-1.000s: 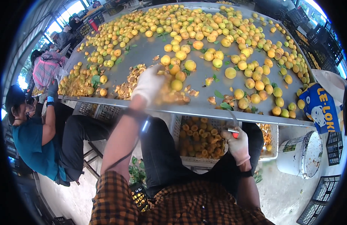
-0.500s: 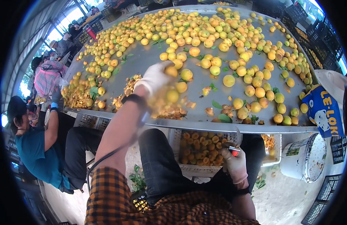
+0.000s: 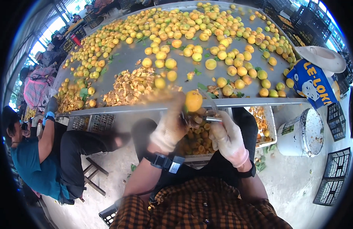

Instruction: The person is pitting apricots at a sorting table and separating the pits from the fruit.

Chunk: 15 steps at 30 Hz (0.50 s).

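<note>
A whole yellow-orange apricot (image 3: 193, 100) is held up in the fingers of my gloved left hand (image 3: 169, 128), just in front of the table's near edge. My gloved right hand (image 3: 229, 139) grips a small knife (image 3: 214, 119) close beside it. The thin blade points up and to the left, near the apricot; whether they touch I cannot tell. Below both hands, between my knees, a crate of halved apricots (image 3: 199, 143) is partly covered by the hands. On the metal table (image 3: 119, 63) lies a heap of brownish apricot scraps (image 3: 132, 84), left of my hands.
Many whole apricots (image 3: 165, 23) spread over the far table. A blue printed box (image 3: 312, 82) and a pale hat (image 3: 321, 58) are at the right corner. A white bucket (image 3: 298, 133) and black crates (image 3: 331, 179) stand right. A co-worker (image 3: 37, 156) sits at the left.
My left hand has come back from over the table toward my right hand, now with an apricot. The right hand and knife have risen to meet it. The view has shifted.
</note>
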Each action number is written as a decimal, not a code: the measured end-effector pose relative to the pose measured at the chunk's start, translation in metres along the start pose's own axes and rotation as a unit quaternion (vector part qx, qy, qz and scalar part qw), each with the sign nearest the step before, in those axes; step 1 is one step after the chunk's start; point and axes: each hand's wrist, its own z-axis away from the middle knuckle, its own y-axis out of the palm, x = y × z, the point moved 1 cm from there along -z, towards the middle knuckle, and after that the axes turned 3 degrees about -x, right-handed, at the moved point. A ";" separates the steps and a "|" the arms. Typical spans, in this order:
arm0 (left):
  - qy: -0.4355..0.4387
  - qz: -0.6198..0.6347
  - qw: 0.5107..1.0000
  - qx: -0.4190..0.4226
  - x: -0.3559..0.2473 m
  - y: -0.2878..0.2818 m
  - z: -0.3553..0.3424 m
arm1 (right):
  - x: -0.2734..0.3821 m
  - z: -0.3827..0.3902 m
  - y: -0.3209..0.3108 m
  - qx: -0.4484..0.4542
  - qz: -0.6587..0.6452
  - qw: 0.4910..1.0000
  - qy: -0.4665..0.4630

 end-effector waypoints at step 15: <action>-0.059 -0.249 0.966 0.045 0.008 0.040 0.035 | 0.017 0.012 -0.022 -0.027 0.094 0.993 -0.058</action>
